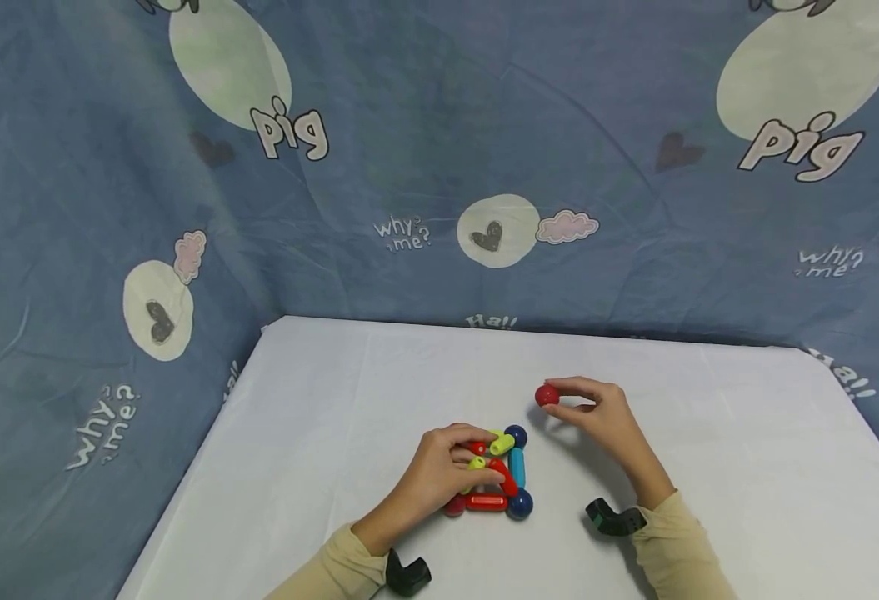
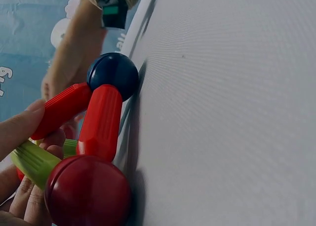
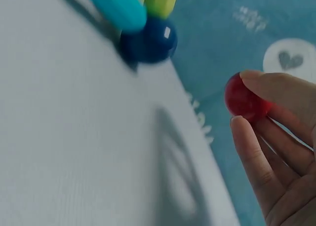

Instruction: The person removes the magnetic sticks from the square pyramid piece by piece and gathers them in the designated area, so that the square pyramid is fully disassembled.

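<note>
Red, the ball (image 1: 547, 395) is pinched in the grip of our right hand (image 1: 602, 411), held above the white table (image 1: 334, 392) and nearer its far edge than the rod frame (image 1: 486, 502). Our left hand (image 1: 439, 468) has its fingers curled round the frame's rods; two blue balls (image 1: 519, 504) join its side facing the table's right edge.

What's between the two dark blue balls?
In the head view, one light blue rod lies between the far ball and the near ball.
</note>
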`<state>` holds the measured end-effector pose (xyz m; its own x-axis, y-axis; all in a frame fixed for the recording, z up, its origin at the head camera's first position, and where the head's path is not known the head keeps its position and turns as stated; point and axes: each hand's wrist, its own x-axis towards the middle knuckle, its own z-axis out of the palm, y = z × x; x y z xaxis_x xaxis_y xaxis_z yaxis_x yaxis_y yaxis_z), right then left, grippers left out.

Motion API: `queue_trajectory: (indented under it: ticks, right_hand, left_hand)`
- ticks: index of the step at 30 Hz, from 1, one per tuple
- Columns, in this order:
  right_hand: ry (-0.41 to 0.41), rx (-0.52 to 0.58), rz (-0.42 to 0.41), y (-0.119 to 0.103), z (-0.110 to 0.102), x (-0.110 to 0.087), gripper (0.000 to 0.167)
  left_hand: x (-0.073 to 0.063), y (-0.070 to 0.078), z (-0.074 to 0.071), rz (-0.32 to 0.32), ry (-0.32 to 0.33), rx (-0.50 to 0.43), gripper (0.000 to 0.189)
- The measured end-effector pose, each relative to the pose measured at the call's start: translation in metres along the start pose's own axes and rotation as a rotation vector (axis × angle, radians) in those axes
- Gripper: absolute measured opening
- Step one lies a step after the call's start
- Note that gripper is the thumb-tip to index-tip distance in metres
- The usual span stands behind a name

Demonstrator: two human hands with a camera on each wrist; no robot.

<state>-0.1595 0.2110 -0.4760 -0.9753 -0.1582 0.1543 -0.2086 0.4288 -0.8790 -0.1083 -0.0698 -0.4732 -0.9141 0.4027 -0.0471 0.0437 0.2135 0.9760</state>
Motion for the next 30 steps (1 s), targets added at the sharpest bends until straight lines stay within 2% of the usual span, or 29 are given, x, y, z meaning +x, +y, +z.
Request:
queue_trajectory:
  ticks: [4,12,30]
  right_hand:
    - [0.005,0.004,0.021,0.015,-0.004,0.002,0.041]
    - [-0.006,-0.099,0.07,0.032,-0.006,0.001,0.043]
    - [0.008,-0.076,0.078,0.037,-0.004,0.001,0.046]
  left_hand:
    - [0.0,-0.001,0.0,-0.002,0.004,0.005,0.048]
    - [0.0,-0.003,0.0,-0.006,0.003,0.011,0.048]
    - [0.001,0.0,0.0,-0.022,-0.005,0.014,0.047]
